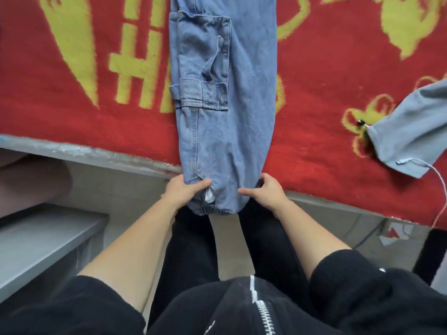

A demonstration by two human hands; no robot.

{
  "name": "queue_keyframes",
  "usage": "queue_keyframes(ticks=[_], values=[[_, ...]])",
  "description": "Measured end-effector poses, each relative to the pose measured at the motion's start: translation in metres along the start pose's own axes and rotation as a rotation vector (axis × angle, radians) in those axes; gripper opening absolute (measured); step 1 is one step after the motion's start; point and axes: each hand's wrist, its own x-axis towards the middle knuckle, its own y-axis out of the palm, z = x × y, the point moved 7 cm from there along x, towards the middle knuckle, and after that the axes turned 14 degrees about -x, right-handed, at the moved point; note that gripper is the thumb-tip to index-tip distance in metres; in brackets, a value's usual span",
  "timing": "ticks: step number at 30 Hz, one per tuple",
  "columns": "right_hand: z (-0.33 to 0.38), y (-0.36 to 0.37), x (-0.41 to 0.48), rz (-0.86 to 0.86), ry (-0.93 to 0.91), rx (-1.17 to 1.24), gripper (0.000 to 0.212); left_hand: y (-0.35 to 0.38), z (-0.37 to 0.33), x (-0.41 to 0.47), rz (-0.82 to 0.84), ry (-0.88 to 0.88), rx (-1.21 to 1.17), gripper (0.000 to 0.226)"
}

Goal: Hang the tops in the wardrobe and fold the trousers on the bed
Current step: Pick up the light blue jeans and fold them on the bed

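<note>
Both hands, left (180, 192) and right (264, 191), pinched the jeans (225, 131) at the cuff overhanging the bed (72, 93); uneven lifting could skew the fold.

Blue denim cargo trousers (225, 93) lie lengthwise on the red bed cover; elastic cuffs overhang its edge.

Trousers (225, 105) on bed (72, 93), garment (408, 131) rightward
</note>
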Motion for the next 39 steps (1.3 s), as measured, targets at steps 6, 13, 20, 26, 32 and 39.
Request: queue_keyframes(ticks=[6,13,20,26,32,39], values=[[-0.030,0.033,-0.046,0.088,0.046,0.426,0.037,0.003,0.006,-0.045,0.183,-0.023,-0.059,0.051],[-0.035,0.060,-0.117,0.048,0.039,0.867,0.060,-0.012,0.045,-0.098,0.364,-0.130,-0.374,0.050],[0.003,0.085,-0.166,0.034,0.060,0.782,0.034,-0.044,0.045,-0.134,0.353,-0.011,-0.408,0.038],[0.010,0.060,-0.170,-0.138,0.127,0.734,0.003,-0.044,0.039,-0.135,0.196,-0.059,-0.497,0.032],[0.055,0.003,-0.150,-0.143,-0.018,0.764,0.011,-0.035,-0.024,-0.116,0.154,-0.068,-0.625,0.041],[0.139,-0.097,-0.067,-0.073,-0.141,1.098,0.049,-0.016,-0.154,-0.065,0.248,0.181,-0.666,0.042]])
